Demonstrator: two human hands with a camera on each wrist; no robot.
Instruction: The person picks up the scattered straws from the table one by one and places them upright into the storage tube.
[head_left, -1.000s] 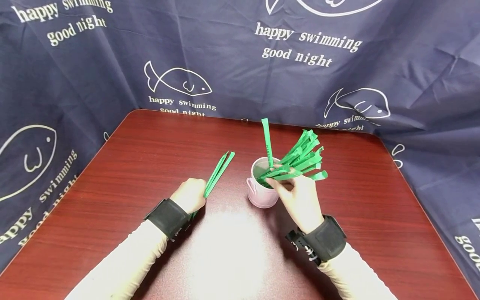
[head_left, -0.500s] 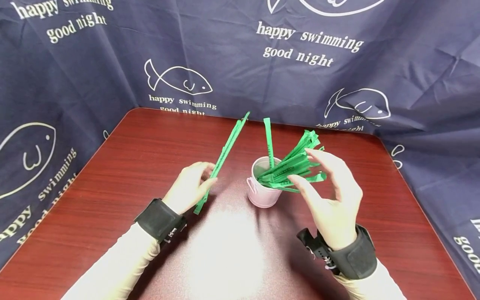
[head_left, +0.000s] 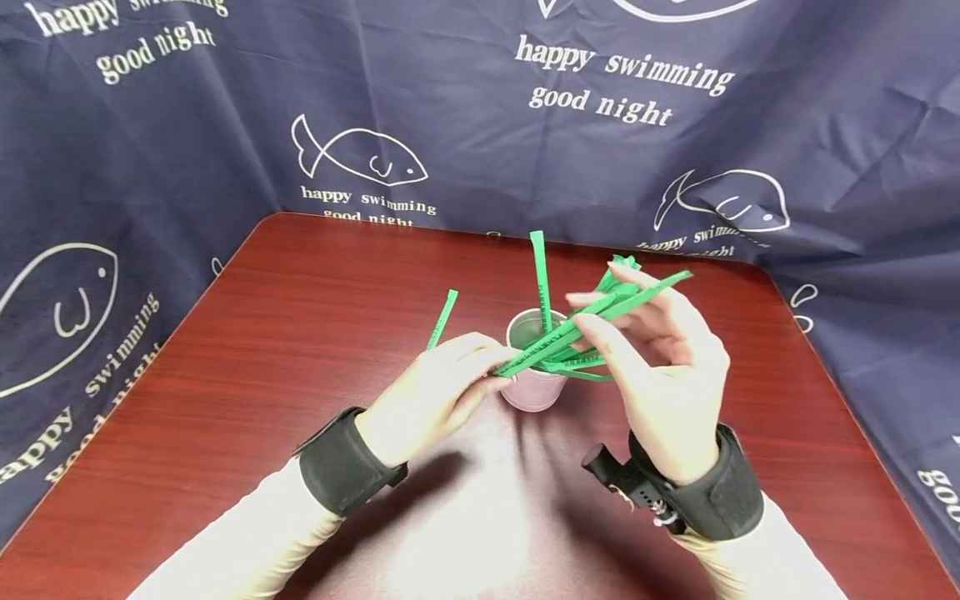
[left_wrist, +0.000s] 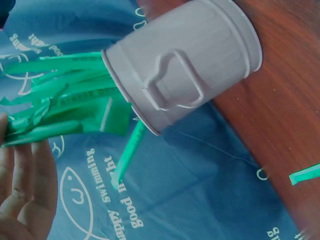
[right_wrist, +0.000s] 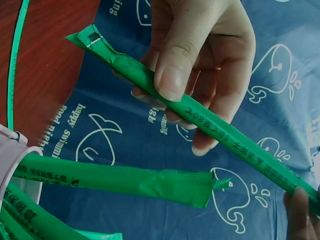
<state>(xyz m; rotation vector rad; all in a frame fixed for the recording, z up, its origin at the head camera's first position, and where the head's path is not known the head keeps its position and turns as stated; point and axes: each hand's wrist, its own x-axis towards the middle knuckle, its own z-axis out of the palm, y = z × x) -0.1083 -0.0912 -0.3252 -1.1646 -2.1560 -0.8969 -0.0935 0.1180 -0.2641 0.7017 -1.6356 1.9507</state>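
My left hand (head_left: 438, 387) pinches the lower end of a slim green stick packet (head_left: 542, 347) above the bucket rim. In the right wrist view its thumb (right_wrist: 171, 77) presses on the packet. My right hand (head_left: 675, 375) holds the other part between thumb and fingertips; whether a second packet lies alongside is hard to tell. Below stands a pale pink bucket (head_left: 532, 395) with a bunch of green packets (left_wrist: 75, 95) leaning out to the right. One packet (head_left: 538, 258) stands nearly upright in it. A loose packet (head_left: 444, 318) lies on the table, partly hidden by my left hand.
The reddish-brown table (head_left: 315, 300) runs back to a dark blue curtain (head_left: 465, 108) printed with fish and words. A bright glare patch (head_left: 457, 542) lies on the table's near side. Each wrist wears a black strap (head_left: 348, 462).
My left hand has lifted the packet from the left of the table and brought it right, over the bucket. My right hand has let go of the bunch and taken the packet's other part.
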